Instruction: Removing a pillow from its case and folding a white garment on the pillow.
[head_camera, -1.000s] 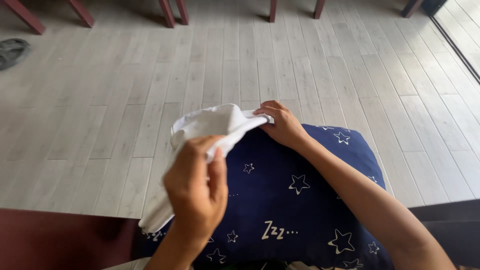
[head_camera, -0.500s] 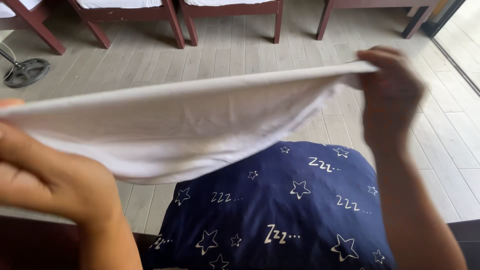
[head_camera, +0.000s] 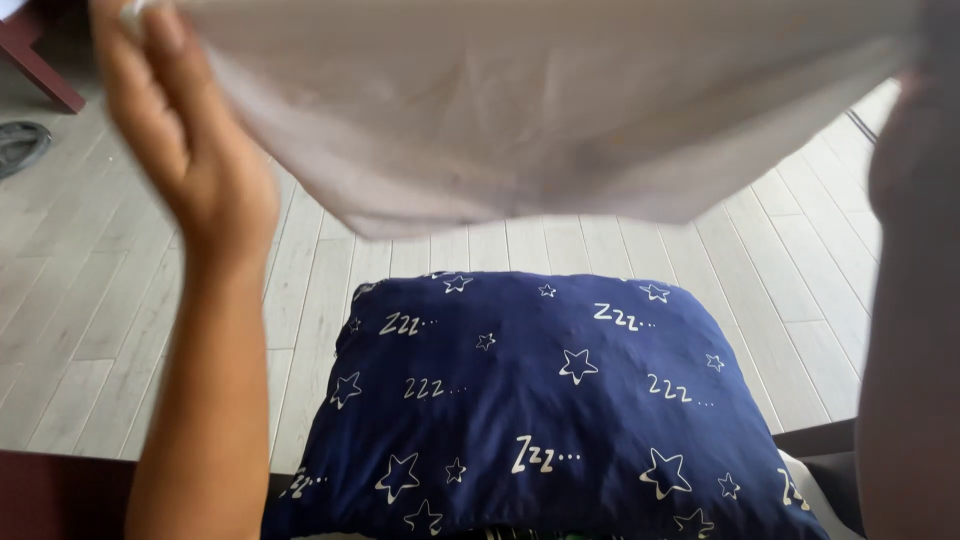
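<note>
Head view: a white cloth (head_camera: 540, 110) is seen held up across the top of the picture, above a dark blue pillow (head_camera: 540, 400) printed with white stars and letters.
Left hand: the left hand (head_camera: 190, 150) is raised at the upper left, its fingers closed on the cloth's top left corner; the fingertips are cut off at the top edge, so the exact pinch cannot be told.
Right hand: the right hand (head_camera: 915, 170) is seen only as a dark, blurred mass along the right edge; it meets the cloth's right end, but whether the fingers are closed on it cannot be told.
Cloth: it is stretched wide between the two hands, sagging in the middle, with its lower edge hanging well above the pillow and not touching it. Its upper part runs out of the picture.
Pillow: it lies near the person, low in the middle of the view, between the two forearms, its far edge towards the floor.
Floor: pale grey wooden planks (head_camera: 100, 300) are seen beyond the pillow and to the left.
Far left: a dark round thing (head_camera: 20, 145) lies on the floor, too cut off to be named; a reddish wooden leg (head_camera: 40, 70) stands just beyond it.
</note>
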